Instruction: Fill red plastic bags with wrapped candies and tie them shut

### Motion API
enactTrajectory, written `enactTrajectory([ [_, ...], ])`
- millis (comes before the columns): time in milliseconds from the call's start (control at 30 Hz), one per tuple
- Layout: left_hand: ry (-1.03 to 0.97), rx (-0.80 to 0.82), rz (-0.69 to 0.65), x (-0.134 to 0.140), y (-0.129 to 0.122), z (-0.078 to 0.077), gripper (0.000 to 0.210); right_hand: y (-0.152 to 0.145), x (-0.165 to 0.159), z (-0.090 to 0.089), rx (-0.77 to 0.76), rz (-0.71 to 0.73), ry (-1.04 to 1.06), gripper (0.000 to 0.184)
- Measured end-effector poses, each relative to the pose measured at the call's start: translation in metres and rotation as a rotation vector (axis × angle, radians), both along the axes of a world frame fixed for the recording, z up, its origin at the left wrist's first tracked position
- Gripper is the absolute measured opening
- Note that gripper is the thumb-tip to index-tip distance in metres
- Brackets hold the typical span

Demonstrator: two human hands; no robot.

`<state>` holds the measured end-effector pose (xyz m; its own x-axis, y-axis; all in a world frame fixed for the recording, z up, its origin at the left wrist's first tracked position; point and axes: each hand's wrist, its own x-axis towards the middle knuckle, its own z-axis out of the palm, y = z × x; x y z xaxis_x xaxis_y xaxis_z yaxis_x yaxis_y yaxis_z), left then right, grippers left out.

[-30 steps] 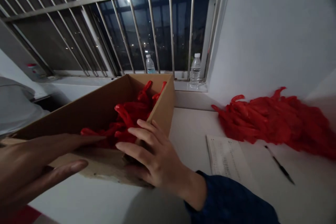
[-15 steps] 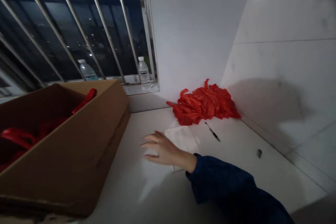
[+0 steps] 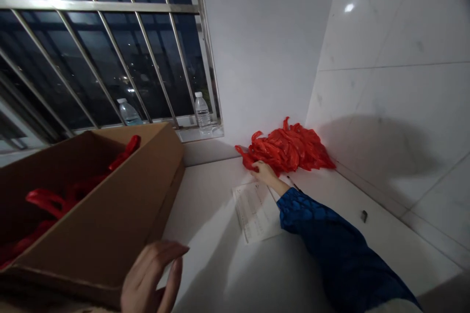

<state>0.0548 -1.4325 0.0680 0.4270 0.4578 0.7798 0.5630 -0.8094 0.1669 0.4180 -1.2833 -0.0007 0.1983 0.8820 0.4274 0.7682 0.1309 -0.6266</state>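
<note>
A heap of red plastic bags point(image 3: 293, 146) lies against the wall at the back of the white tabletop. My right hand point(image 3: 265, 174), in a blue sleeve, reaches to the heap's near left edge. Its fingers are curled onto a red bag there, and the fingertips are partly hidden in the plastic. At the lower edge of the view my left hand point(image 3: 152, 276) hovers beside the cardboard box point(image 3: 121, 220). Nothing is in it, and its thumb and fingers are apart. Under my right wrist lies a printed paper sheet point(image 3: 257, 215).
More red bags point(image 3: 47, 201) lie inside the box on the left. Two plastic bottles, one clear point(image 3: 201, 112) and one with bluish liquid point(image 3: 128, 113), stand by the barred window. A pen point(image 3: 293, 183) and a small dark object point(image 3: 364, 216) lie on the tabletop point(image 3: 330, 190).
My right hand has moved from above the tabletop beside the paper to the red heap, and its fingers have closed on a bag. My left hand has come into view at the bottom.
</note>
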Motion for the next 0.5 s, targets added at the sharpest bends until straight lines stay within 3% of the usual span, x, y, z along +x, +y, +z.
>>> enactTrajectory([
  [133,0.009,-0.085,-0.073,0.018,0.027,-0.004,0.012,-0.037,-0.001,0.022,0.184,0.109,0.020,0.019],
  [233,-0.001,-0.213,-0.079,0.033,0.040,-0.006,0.011,-0.076,-0.009,0.021,0.214,0.244,0.005,0.017],
  [300,0.003,-0.303,-0.096,0.047,0.046,-0.014,0.013,-0.099,-0.016,0.009,0.198,0.353,-0.054,0.017],
  [367,0.045,-0.365,-0.105,0.063,0.052,-0.026,0.017,-0.115,-0.024,-0.008,0.186,0.370,-0.137,0.020],
  [500,0.265,-0.366,-0.101,0.091,0.065,-0.051,0.028,-0.129,-0.041,-0.042,0.224,0.192,-0.185,0.016],
])
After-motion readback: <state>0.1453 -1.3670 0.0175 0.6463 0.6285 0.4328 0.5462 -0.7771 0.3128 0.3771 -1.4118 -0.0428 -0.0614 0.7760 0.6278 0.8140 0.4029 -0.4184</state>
